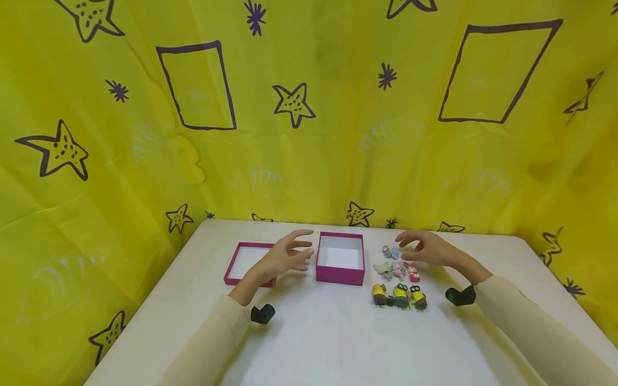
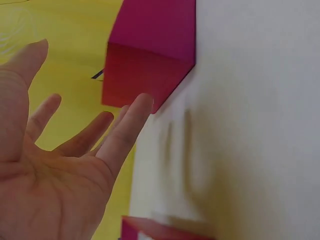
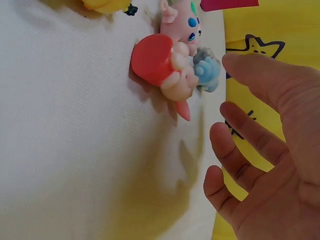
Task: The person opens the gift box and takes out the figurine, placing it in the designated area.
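Note:
My left hand (image 1: 286, 256) hovers with loosely spread fingers between a shallow pink-rimmed box lid (image 1: 233, 281) and an uncovered pink box (image 1: 340, 275) with a white inside. In the left wrist view the fingertips overlap the side of the box (image 2: 150, 70), and the palm holds nothing. On the right, my right hand (image 1: 427, 249) reaches over small figurines, thumb and fingers apart, nothing between them. Closest to it are a light-blue figurine (image 3: 207, 71) and a red-and-pink one (image 3: 154, 59). A pink figurine (image 3: 177, 22) with blue eyes sits beside those.
Nearer the front stand several yellow Minion figurines (image 1: 401, 296) in a row. A pale grey-green figurine (image 1: 383, 269) and a small grey one (image 1: 386, 250) lie among the others. The white table (image 1: 314, 343) ends at a yellow curtain (image 1: 309, 171) printed with stars.

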{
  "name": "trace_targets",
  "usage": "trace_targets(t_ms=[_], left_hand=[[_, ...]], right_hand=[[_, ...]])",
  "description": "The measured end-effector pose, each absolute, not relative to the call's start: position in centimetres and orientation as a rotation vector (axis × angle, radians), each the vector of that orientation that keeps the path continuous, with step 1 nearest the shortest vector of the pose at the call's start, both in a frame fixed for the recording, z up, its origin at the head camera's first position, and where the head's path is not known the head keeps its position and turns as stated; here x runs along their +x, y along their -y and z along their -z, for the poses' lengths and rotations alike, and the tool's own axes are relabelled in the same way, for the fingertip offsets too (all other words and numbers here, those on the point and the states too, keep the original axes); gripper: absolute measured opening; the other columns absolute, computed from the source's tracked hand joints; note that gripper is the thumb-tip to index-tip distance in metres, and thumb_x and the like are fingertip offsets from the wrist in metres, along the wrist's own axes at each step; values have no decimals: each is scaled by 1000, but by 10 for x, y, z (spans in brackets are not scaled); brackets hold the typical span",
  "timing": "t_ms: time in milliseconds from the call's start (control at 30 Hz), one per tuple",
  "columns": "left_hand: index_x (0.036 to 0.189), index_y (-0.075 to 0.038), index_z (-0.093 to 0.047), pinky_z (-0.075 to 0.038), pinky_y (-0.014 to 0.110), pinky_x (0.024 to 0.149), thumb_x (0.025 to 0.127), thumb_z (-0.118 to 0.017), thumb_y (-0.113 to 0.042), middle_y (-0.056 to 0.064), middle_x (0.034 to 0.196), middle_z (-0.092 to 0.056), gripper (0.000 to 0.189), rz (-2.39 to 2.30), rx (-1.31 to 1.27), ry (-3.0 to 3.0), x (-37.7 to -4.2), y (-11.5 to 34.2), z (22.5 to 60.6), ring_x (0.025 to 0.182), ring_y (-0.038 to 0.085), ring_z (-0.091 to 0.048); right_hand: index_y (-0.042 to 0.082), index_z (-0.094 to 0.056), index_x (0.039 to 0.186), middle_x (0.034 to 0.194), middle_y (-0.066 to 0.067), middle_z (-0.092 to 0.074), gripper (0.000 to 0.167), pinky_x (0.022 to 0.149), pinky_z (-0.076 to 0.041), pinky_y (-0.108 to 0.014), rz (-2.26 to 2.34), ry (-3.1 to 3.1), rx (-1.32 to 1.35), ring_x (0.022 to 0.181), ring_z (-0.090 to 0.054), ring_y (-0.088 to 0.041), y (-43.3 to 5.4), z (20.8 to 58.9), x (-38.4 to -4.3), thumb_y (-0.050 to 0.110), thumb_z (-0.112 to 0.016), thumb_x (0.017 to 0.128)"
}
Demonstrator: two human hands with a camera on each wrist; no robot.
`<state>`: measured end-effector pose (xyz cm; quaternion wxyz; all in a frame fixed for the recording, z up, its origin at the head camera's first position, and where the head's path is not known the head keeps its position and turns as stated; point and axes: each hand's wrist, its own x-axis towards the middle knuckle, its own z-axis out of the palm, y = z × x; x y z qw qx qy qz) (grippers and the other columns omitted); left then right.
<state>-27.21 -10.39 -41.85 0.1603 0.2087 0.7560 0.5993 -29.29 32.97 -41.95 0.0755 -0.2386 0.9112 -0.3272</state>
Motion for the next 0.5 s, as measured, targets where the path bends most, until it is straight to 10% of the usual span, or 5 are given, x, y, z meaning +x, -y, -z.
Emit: trace_targets(t_ms=[500], left_hand=[[163, -33, -24, -54, 54, 99, 102, -64, -37, 17, 156, -46, 73, -1556, 642, -2470, -268, 135, 387, 125, 45, -60]], right_hand=[[11, -51, 146, 133, -26, -61, 64, 75, -55, -36, 972, -2734, -732, 98, -63, -24, -321, 384, -266, 35, -77, 93]])
